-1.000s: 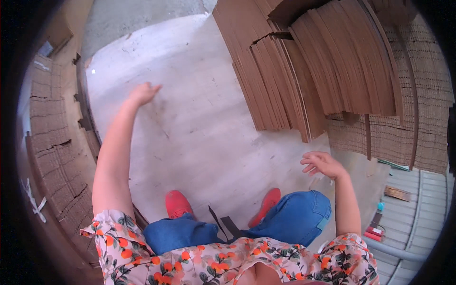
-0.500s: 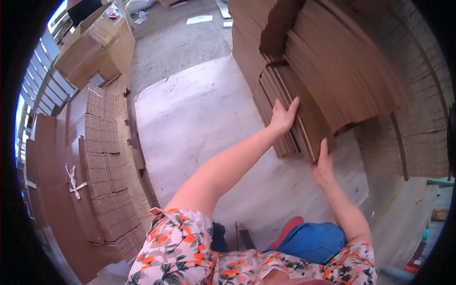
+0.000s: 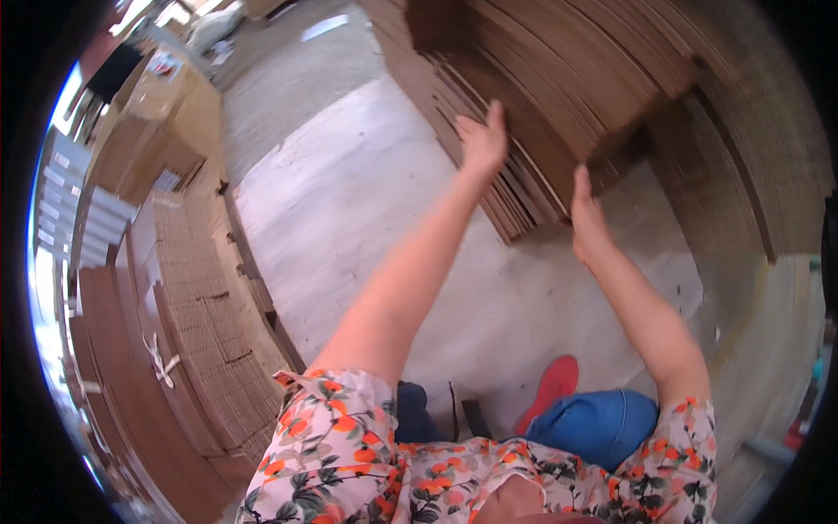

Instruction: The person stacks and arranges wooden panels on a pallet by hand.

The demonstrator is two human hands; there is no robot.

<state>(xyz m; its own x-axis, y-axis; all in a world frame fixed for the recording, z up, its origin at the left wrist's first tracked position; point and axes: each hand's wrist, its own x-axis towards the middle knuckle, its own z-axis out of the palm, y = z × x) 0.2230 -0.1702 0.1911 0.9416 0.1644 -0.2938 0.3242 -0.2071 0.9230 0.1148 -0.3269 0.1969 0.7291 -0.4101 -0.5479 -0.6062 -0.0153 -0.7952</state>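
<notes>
Brown flat cardboard pieces (image 3: pixel 539 144) stand in a leaning row at the upper right, their edges side by side. My left hand (image 3: pixel 483 140) lies against the edges on the left of this row, thumb and fingers apart. At the row's near end, my right hand (image 3: pixel 588 218) rests with straight fingers against the cardboard's end. Neither hand is wrapped around a piece. Just above and right leans a thicker bundle of cardboard sheets (image 3: pixel 559 65), blurred in part.
A pale sheet (image 3: pixel 349 210) covers the floor between the stacks. On the left stand corrugated cardboard stacks (image 3: pixel 196 288) and brown sheets tied with white string (image 3: pixel 161 360). A large open carton (image 3: pixel 166 131) sits behind them. My red shoe (image 3: pixel 554 384) is below.
The view has shifted, so the cardboard sits higher in it. My left hand has moved along the edges, and my right hand now lies flatter against the near end.
</notes>
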